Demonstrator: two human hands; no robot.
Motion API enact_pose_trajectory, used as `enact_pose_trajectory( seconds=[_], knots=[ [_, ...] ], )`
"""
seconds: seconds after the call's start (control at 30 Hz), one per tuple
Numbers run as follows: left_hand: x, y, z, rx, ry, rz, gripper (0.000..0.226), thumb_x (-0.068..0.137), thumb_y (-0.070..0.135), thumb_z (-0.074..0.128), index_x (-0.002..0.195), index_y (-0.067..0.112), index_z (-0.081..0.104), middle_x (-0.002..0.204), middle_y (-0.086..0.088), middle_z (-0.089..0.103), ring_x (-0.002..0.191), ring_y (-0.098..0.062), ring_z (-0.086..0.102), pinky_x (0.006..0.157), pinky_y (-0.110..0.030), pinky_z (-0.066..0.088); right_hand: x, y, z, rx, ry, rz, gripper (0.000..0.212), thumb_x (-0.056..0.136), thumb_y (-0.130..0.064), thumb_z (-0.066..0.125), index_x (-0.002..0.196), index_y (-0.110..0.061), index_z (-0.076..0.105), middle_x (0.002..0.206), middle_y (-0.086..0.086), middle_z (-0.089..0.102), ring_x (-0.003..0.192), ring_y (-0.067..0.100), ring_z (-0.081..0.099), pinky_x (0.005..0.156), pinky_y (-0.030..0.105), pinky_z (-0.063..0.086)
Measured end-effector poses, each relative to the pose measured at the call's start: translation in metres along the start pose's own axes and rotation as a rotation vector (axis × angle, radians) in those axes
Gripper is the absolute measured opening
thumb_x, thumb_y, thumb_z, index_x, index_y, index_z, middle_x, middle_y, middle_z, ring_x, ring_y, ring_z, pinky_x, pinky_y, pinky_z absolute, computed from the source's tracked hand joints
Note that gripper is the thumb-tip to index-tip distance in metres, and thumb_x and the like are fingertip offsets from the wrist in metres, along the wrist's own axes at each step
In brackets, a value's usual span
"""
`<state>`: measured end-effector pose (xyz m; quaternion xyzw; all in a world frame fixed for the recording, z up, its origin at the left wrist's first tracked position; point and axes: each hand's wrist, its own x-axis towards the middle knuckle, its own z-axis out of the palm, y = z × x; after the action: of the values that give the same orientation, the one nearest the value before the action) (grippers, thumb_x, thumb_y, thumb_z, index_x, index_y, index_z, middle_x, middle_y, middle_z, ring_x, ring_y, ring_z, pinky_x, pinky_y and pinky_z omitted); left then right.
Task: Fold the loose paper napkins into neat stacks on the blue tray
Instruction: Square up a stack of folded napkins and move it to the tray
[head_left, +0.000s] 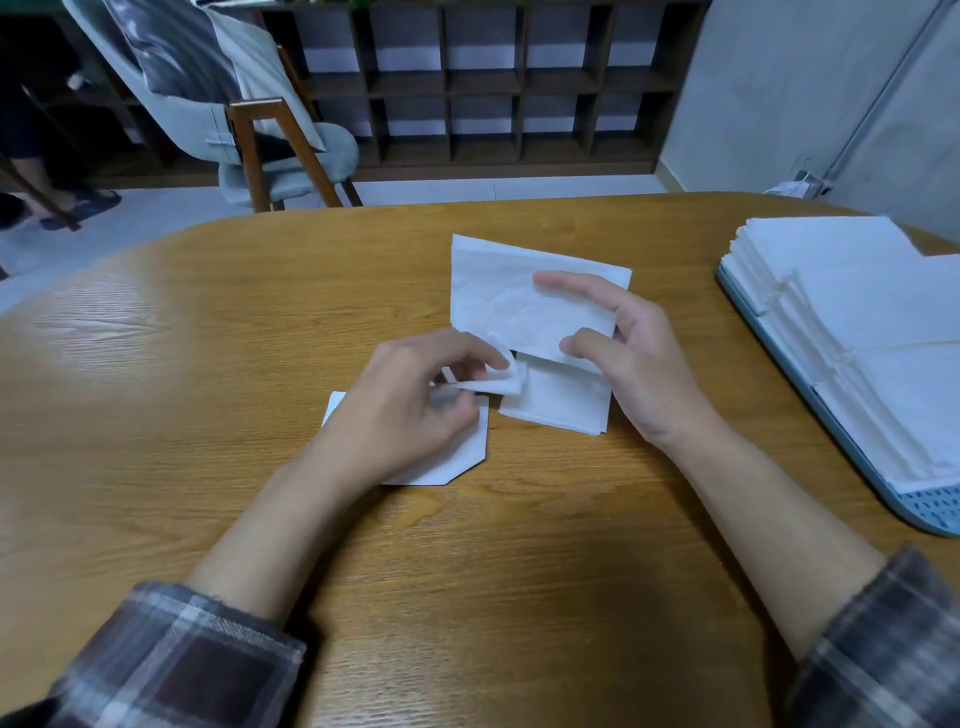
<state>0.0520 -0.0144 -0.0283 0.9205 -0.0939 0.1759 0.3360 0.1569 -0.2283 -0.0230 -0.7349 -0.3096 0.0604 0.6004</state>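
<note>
A white paper napkin (514, 301) is lifted off the wooden table (208, 322) in the middle of the view. My right hand (623, 358) holds its right side between thumb and fingers. My left hand (415, 410) pinches its curled lower-left corner. Under my left hand lies another napkin (457, 462) with a cut corner. A small folded stack (556, 405) rests on the table below the lifted napkin. The blue tray (924, 509) at the right edge holds stacks of folded napkins (857, 312).
A grey chair (260, 140) with wooden legs stands beyond the table's far edge. Dark wooden shelving (493, 83) lines the back wall. A person's feet in slippers (78, 202) show at far left.
</note>
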Motion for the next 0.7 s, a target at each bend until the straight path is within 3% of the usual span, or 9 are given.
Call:
enact_pose_trajectory(
  seconds=[0.13, 0.23, 0.3, 0.4, 0.5, 0.6, 0.7],
  knots=[
    [0.002, 0.005, -0.005, -0.237, 0.056, -0.124, 0.012, 0.095, 0.015, 0.078, 0.103, 0.022, 0.082, 0.095, 0.015, 0.079, 0.091, -0.009, 0.073, 0.082, -0.022, 0.054, -0.002, -0.003, 0.000, 0.008, -0.068, -0.021, 0.045, 0.089, -0.022, 0.066, 0.134, -0.022, 0.070, 0.137, -0.015, 0.068, 0.134, 0.001, 0.055, 0.111, 0.023, 0.040],
    [0.003, 0.009, -0.008, -0.366, 0.102, -0.167, 0.011, 0.092, 0.015, 0.081, 0.102, 0.019, 0.082, 0.093, 0.010, 0.080, 0.086, -0.007, 0.074, 0.080, -0.019, 0.055, -0.005, -0.006, 0.003, 0.002, -0.104, -0.025, 0.036, 0.092, -0.032, 0.074, 0.126, -0.021, 0.075, 0.130, -0.013, 0.073, 0.130, 0.003, 0.060, 0.115, 0.029, 0.042],
    [0.003, 0.011, -0.008, -0.422, 0.130, -0.172, 0.014, 0.088, 0.011, 0.083, 0.101, 0.015, 0.082, 0.092, 0.006, 0.080, 0.086, -0.009, 0.075, 0.080, -0.019, 0.056, -0.006, -0.007, 0.008, -0.026, -0.095, -0.029, 0.027, 0.092, -0.030, 0.080, 0.118, -0.019, 0.078, 0.120, -0.013, 0.077, 0.122, 0.003, 0.066, 0.112, 0.028, 0.044],
    [0.004, 0.012, -0.008, -0.504, 0.166, -0.169, 0.024, 0.083, 0.007, 0.086, 0.106, 0.011, 0.079, 0.092, -0.003, 0.081, 0.089, -0.022, 0.077, 0.084, -0.032, 0.061, -0.005, -0.004, 0.012, -0.045, -0.038, 0.001, 0.011, 0.090, -0.027, 0.082, 0.100, -0.027, 0.080, 0.105, -0.020, 0.079, 0.107, -0.002, 0.070, 0.100, 0.017, 0.046],
    [0.005, 0.011, -0.007, -0.512, 0.174, -0.157, 0.029, 0.081, 0.007, 0.087, 0.109, 0.010, 0.078, 0.092, -0.006, 0.080, 0.089, -0.025, 0.077, 0.084, -0.035, 0.061, -0.004, -0.002, 0.012, -0.042, -0.013, 0.018, 0.006, 0.090, -0.025, 0.082, 0.093, -0.029, 0.080, 0.096, -0.022, 0.079, 0.098, -0.004, 0.071, 0.090, 0.009, 0.045],
    [0.004, 0.010, -0.007, -0.472, 0.159, -0.198, 0.026, 0.083, 0.016, 0.088, 0.107, 0.014, 0.079, 0.095, 0.000, 0.080, 0.092, -0.018, 0.077, 0.084, -0.029, 0.061, -0.002, -0.002, 0.012, 0.000, 0.045, 0.023, 0.001, 0.092, -0.018, 0.081, 0.092, -0.019, 0.082, 0.093, -0.014, 0.080, 0.092, -0.002, 0.071, 0.087, 0.012, 0.048],
    [0.004, 0.001, -0.010, -0.393, 0.153, -0.283, 0.020, 0.087, 0.027, 0.087, 0.105, 0.025, 0.080, 0.089, 0.001, 0.078, 0.089, -0.019, 0.074, 0.082, -0.042, 0.057, 0.001, -0.002, 0.008, 0.076, 0.172, 0.080, 0.005, 0.093, -0.021, 0.080, 0.094, -0.016, 0.082, 0.098, -0.009, 0.081, 0.098, 0.003, 0.072, 0.096, 0.022, 0.052]
  ],
)
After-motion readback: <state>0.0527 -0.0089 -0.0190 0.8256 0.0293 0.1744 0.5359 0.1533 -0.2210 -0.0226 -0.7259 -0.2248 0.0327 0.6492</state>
